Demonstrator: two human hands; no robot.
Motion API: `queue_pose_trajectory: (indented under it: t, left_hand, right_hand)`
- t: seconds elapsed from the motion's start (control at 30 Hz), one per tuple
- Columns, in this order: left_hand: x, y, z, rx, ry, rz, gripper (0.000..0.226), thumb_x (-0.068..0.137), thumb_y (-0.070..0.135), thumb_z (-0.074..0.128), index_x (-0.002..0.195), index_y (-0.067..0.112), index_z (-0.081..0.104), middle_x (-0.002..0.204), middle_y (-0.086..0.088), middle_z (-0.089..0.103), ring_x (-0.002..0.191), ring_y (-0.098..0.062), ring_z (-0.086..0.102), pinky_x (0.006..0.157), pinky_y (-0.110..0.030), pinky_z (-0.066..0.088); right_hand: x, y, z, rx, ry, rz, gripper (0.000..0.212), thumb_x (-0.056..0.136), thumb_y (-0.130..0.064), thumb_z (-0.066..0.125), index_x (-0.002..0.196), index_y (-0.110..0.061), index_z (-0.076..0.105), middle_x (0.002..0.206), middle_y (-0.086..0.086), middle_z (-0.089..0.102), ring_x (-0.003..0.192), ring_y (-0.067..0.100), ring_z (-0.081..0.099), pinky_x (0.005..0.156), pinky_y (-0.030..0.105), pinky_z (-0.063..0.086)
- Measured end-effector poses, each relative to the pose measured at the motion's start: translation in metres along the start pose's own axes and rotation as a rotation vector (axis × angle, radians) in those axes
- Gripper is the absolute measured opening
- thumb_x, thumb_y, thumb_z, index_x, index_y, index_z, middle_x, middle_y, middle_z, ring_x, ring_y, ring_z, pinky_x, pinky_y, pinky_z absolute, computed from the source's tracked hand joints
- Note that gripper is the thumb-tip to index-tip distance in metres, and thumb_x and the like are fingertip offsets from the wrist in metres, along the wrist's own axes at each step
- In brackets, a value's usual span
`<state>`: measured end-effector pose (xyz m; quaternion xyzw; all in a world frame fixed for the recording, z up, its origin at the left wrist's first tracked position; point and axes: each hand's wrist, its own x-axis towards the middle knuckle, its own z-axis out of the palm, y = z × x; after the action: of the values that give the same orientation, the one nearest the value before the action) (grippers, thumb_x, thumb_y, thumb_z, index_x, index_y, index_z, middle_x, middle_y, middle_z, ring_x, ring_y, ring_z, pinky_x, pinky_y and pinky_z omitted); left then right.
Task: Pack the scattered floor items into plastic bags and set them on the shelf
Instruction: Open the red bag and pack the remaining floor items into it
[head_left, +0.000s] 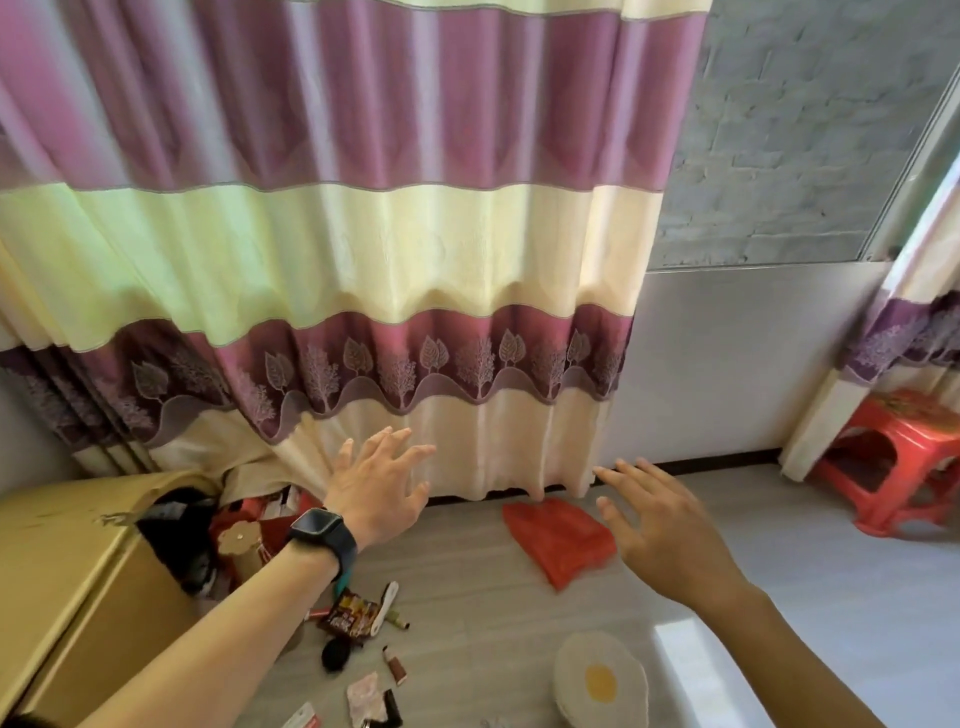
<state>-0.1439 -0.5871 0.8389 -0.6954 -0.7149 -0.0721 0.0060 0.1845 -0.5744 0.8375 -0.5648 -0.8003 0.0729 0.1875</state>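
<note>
Two bare arms stretch out over the floor (467, 639). The left hand (376, 486) has a black watch (324, 538) on its wrist. Its fingers are spread wide and hold nothing. The right hand (660, 525) is flat and loose too, with nothing in it, over the edge of a red plastic bag (558, 538). The bag lies flat on the floor by the curtain (415, 249). A snack packet (349, 616) and other small things lie scattered under the left arm. A red stool (904, 467) stands at the far right.

One red bag (558, 540), one red stool (904, 467), one egg-shaped cushion (602, 680), two hands (379, 478) (660, 530).
</note>
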Motion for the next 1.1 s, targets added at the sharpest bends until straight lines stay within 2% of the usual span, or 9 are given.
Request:
queue_pose_trajectory:
  t: [0.2,0.37,0.5,0.67,0.8,0.93,1.1]
  left_hand:
    - [0.081,0.057,0.04,-0.034,-0.099,-0.083,0.051,0.095,0.051,0.044,0.144,0.044,0.034,0.158,0.004,0.026,0.148,-0.018,0.014,0.119,-0.051,0.011]
    - [0.124,0.07,0.081,-0.018,-0.211,-0.13,0.051,0.095,0.052,0.043,0.144,0.045,0.033,0.158,0.006,0.025,0.148,-0.016,0.015,0.119,-0.049,0.011]
    - [0.168,0.06,0.114,-0.023,-0.309,-0.184,0.051,0.094,0.052,0.044,0.144,0.045,0.034,0.158,0.004,0.026,0.147,-0.018,0.018,0.119,-0.049,0.012]
    - [0.239,0.04,0.164,-0.107,-0.331,-0.222,0.051,0.095,0.051,0.043,0.145,0.044,0.034,0.158,0.005,0.026,0.146,-0.017,0.02,0.118,-0.047,0.014]
    - [0.301,0.012,0.211,-0.145,-0.446,-0.284,0.053,0.096,0.049,0.042,0.148,0.041,0.031,0.158,0.004,0.025,0.148,-0.018,0.016,0.118,-0.049,0.011]
    - [0.341,-0.014,0.244,-0.168,-0.548,-0.339,0.053,0.096,0.049,0.041,0.147,0.037,0.034,0.158,0.002,0.026,0.147,-0.02,0.017,0.118,-0.051,0.01]
    - [0.363,-0.044,0.271,-0.183,-0.66,-0.413,0.053,0.096,0.048,0.041,0.146,0.032,0.036,0.156,-0.001,0.029,0.146,-0.022,0.021,0.117,-0.053,0.012]
  right_hand:
    - [0.087,0.077,0.011,0.07,-0.099,-0.041,0.044,0.1,-0.047,0.04,0.144,-0.04,0.043,0.152,-0.014,0.039,0.146,0.009,0.022,0.12,0.032,0.018]
    - [0.139,0.113,0.053,0.145,-0.207,-0.059,0.043,0.1,-0.047,0.041,0.143,-0.04,0.045,0.151,-0.013,0.041,0.145,0.009,0.025,0.12,0.032,0.02]
    - [0.181,0.132,0.087,0.178,-0.3,-0.062,0.044,0.1,-0.049,0.039,0.143,-0.039,0.044,0.151,-0.015,0.04,0.145,0.008,0.024,0.12,0.033,0.021]
    - [0.259,0.148,0.135,0.157,-0.331,-0.079,0.044,0.099,-0.049,0.041,0.141,-0.038,0.049,0.15,-0.013,0.043,0.144,0.009,0.027,0.12,0.031,0.021]
    - [0.321,0.16,0.185,0.048,-0.404,-0.093,0.057,0.093,-0.059,0.026,0.139,-0.036,0.052,0.15,-0.009,0.045,0.144,0.012,0.03,0.119,0.031,0.023]
    - [0.374,0.172,0.22,-0.034,-0.534,-0.103,0.044,0.101,-0.048,0.036,0.143,-0.038,0.046,0.153,-0.01,0.039,0.146,0.011,0.024,0.12,0.031,0.019]
    - [0.429,0.187,0.263,-0.081,-0.659,-0.12,0.044,0.101,-0.047,0.037,0.143,-0.038,0.045,0.153,-0.009,0.039,0.147,0.012,0.023,0.119,0.03,0.018]
